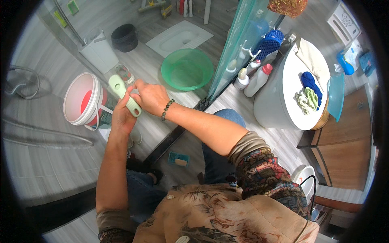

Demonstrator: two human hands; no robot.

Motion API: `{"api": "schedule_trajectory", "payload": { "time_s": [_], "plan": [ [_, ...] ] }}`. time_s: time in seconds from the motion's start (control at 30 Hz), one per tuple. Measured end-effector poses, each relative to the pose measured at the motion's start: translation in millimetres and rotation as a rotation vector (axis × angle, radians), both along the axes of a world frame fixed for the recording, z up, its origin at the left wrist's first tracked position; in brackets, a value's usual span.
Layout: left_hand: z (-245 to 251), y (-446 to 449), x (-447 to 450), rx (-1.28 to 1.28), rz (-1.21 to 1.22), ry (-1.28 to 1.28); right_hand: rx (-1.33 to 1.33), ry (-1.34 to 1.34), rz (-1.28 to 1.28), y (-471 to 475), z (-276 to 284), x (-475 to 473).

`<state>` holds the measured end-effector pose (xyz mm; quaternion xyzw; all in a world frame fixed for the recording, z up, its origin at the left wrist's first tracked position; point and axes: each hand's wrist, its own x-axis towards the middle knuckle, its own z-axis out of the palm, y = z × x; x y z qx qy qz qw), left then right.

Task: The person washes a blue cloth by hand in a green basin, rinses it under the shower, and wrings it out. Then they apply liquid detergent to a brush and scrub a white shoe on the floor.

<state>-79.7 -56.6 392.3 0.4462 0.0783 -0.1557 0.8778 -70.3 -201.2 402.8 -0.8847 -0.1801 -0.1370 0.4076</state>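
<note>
My left hand (123, 117) grips a pale green plastic scrub brush (117, 86) by its handle. The brush back, with an oval hole, faces up, and its bristles are hidden. Close against the brush's right side is my right hand (153, 97), fingers bent and a beaded bracelet on the wrist. Whether those fingers hold the brush is unclear. A white bucket (69, 100) with a red interior patch stands left of my hands. Beyond them, a green plastic basin (187, 82) rests on the floor. A small whitish item with red (125, 74), possibly a shoe, lies past the brush.
A glass panel (234, 39) and dark floor track (164, 144) divide the space. Behind are a squat toilet (179, 38), black bucket (124, 38) and white bin (98, 54). At right, detergent bottles (258, 80) stand beside a large white tub (267, 103) with cloths on top.
</note>
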Motion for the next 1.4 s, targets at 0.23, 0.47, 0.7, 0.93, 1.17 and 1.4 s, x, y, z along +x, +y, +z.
{"api": "schedule_trajectory", "payload": {
  "time_s": [0.23, 0.47, 0.7, 0.93, 1.17, 1.4],
  "plan": [
    [9, -2, 2, 0.319, 0.155, -0.015, 0.154, 0.285, 0.067, 12, -22, 5],
    [9, -7, 2, 0.652, -0.001, -0.050, 0.792, 0.842, 0.445, 22, -43, 7],
    [15, 22, 13, 0.935, 0.153, -0.083, 0.491, 0.867, 0.285, -29, -18, 71],
    [21, 30, 3, 1.174, 0.123, -0.280, -0.135, 0.653, -0.219, -121, -140, 163],
    [28, 29, -4, 1.175, -0.007, -0.149, -0.500, 0.580, -0.310, -153, -252, 199],
    [18, 39, -3, 1.267, -0.103, -0.114, -0.680, 0.711, -0.358, -154, -321, 228]
  ]
}}
